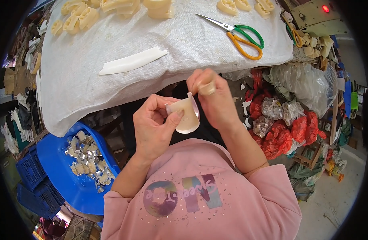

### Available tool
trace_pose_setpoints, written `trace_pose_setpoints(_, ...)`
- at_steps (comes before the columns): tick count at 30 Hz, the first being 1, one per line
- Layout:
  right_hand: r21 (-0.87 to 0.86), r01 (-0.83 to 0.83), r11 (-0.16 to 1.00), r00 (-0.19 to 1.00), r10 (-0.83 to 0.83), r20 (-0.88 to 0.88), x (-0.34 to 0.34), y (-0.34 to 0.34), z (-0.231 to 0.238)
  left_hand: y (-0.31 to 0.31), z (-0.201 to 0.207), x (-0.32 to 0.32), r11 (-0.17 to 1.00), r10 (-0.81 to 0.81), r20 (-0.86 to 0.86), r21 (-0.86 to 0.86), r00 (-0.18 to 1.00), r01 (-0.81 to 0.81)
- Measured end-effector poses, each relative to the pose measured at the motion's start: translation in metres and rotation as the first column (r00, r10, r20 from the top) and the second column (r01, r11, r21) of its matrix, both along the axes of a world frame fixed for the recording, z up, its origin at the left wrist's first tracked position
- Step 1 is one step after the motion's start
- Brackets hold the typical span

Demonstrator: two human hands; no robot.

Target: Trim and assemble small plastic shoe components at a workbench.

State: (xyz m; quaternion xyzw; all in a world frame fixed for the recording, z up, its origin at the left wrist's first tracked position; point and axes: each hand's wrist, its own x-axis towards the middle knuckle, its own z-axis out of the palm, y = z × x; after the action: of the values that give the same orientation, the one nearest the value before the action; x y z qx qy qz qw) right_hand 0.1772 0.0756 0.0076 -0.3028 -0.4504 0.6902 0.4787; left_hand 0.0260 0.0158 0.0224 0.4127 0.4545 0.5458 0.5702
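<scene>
"Curved cream shell (185, 120), shiny on its outer side: where is it, and who has it?"

"Up in front of the chest, just off the near edge of the table. The left hand (151, 120) has it pinched, thumb flat on the cream inner face and fingers behind the side wall."

"And the right hand (217, 98)?"

"Fingers curled in close together at the shell's upper right edge. I can't tell whether they nip that edge or only sit against it. A pale band (207, 87) crosses those fingers (worn or held, I couldn't say)."

"What's around the hands?"

"Below them, a pink T-shirt (244, 200). Beyond them, a white woven cloth (192, 46) over the table, its near edge hanging down in folds. A tapering white strip (132, 61) lies slantwise on it, near that edge."

"Any tools?"

"Scissors (229, 28), to the right of the strip, one handle green, one orange, blades pointing up and left. Past them, cream moulded pieces (120, 6) are grouped along the far side."

"And off the table?"

"On the left, a blue basin (56, 160) with a loose heap of silver-and-cream pieces (88, 158) inside, and dark blue crates (32, 168) just beside it. On the right, knotted red plastic bags (277, 138) below a big clear plastic bag (312, 86)."
</scene>
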Motion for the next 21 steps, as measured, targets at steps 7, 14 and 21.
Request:
trace_pose_setpoints(7,-0.101,0.054,0.993,0.990,-0.040,0.133,0.021,0.001,-0.006,0.001,-0.004,-0.008,0.994,0.033,0.067,-0.106,0.997,-0.026)
trace_pose_setpoints(14,-0.414,-0.408,0.814,0.896,0.444,-0.011,0.023,0.012,0.009,0.006,0.004,-0.004,0.943,0.148,-0.453,0.333,0.879,0.012)
trace_pose_setpoints(21,0.167,-0.234,0.958,0.941,0.180,0.285,0.026,0.015,0.026,0.005,-0.005,-0.023,0.888,0.034,-0.226,0.454,0.973,0.075)
